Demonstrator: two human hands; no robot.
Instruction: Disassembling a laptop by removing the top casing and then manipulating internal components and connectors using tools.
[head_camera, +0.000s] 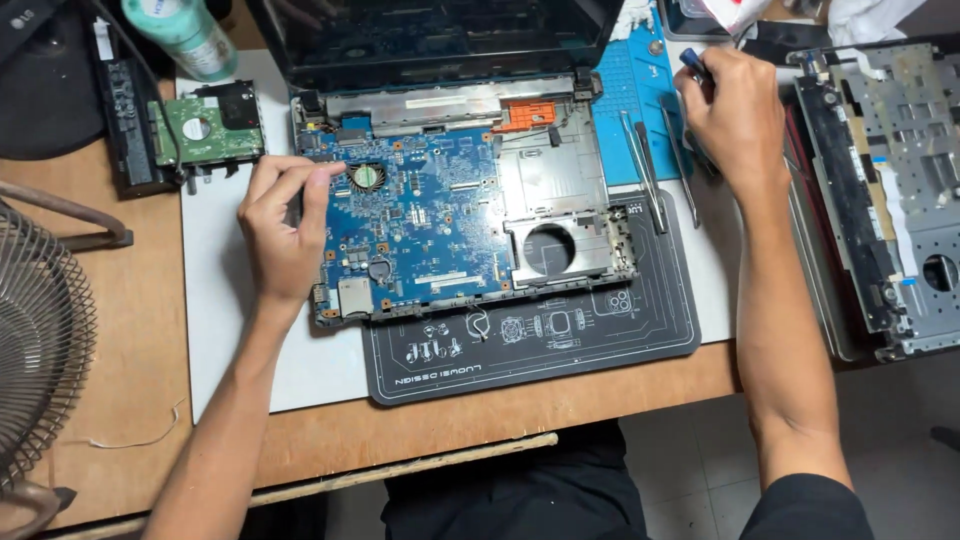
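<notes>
An opened laptop base (560, 190) lies on a black work mat (600, 345), its blue motherboard (420, 220) exposed with a small fan (367, 176) at the upper left. My left hand (280, 230) rests on the board's left edge, fingers curled and pinching at something near the fan; what it pinches is hidden. My right hand (735, 115) is closed around a blue-handled screwdriver (697, 68), held over the blue mat (630, 100) to the right of the laptop.
A bare hard drive (208, 127) and a black battery (128, 125) lie at the left, a green bottle (185, 38) behind them. Tweezers (645, 180) lie by the laptop. A removed keyboard frame (890, 190) sits at the right, a wire fan guard (35, 340) at the far left.
</notes>
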